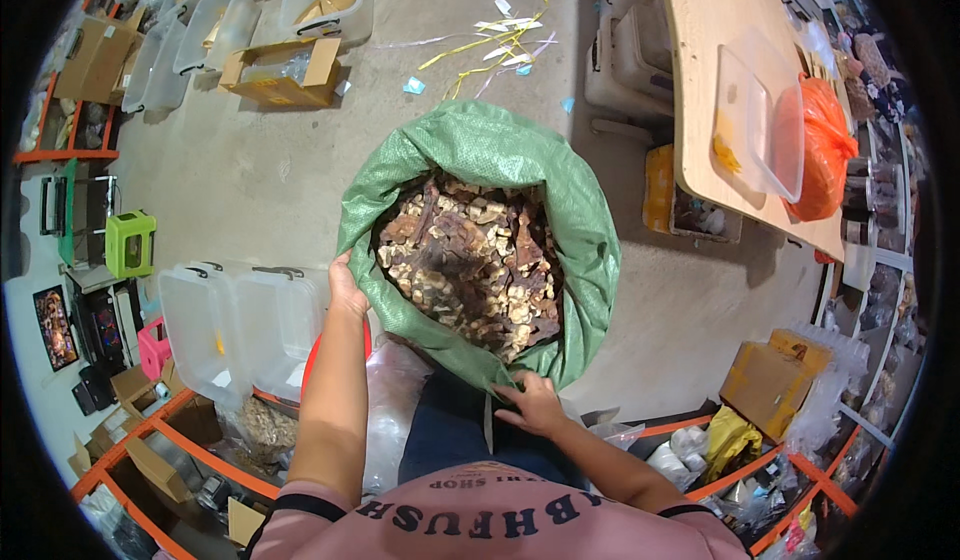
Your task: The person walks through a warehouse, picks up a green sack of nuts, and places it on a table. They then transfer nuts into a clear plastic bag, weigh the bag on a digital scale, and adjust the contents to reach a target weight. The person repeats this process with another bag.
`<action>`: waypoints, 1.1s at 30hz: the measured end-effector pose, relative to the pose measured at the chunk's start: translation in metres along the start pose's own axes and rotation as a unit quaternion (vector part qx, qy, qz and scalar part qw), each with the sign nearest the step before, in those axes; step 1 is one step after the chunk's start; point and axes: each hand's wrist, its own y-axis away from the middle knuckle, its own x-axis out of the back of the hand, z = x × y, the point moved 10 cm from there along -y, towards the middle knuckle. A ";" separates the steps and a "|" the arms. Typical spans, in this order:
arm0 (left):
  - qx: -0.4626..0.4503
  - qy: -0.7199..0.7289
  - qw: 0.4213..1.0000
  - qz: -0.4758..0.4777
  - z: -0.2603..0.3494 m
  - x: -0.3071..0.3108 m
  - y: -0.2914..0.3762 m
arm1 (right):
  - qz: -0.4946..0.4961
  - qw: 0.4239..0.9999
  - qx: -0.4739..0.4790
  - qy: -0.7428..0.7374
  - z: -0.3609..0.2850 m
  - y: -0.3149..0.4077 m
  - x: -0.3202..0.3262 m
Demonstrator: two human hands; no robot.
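A green woven plastic sack (480,144) stands in front of me with its mouth open and its rim rolled outward. Inside it lie pale dried chunks mixed with dark brown, wrinkled dried pieces (472,260); their exact kind is unclear. My left hand (347,286) holds the sack's left side, most of its fingers hidden behind the fabric. At the near rim, my right hand (536,404) pinches the folded edge of the sack.
Clear plastic bins (277,320) stand to the left, near a pink stool (152,346) and a green stool (130,243). An open carton (283,80) sits farther off. Yellow straps (480,54) litter the floor. At right, a wooden table (705,110) bears a clear tub (742,147) and an orange bag (821,147).
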 end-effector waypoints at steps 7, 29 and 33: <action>0.007 -0.085 0.996 0.017 0.010 0.002 0.014 | 0.088 0.984 -0.040 -0.151 -0.040 -0.066 0.089; 0.021 -0.606 0.760 -0.233 0.052 -0.037 0.027 | 0.381 0.723 -0.285 -0.502 -0.037 -0.353 0.109; 0.021 -0.723 0.654 -0.223 0.060 -0.021 0.015 | 0.445 0.514 -0.257 -0.687 -0.036 -0.345 0.132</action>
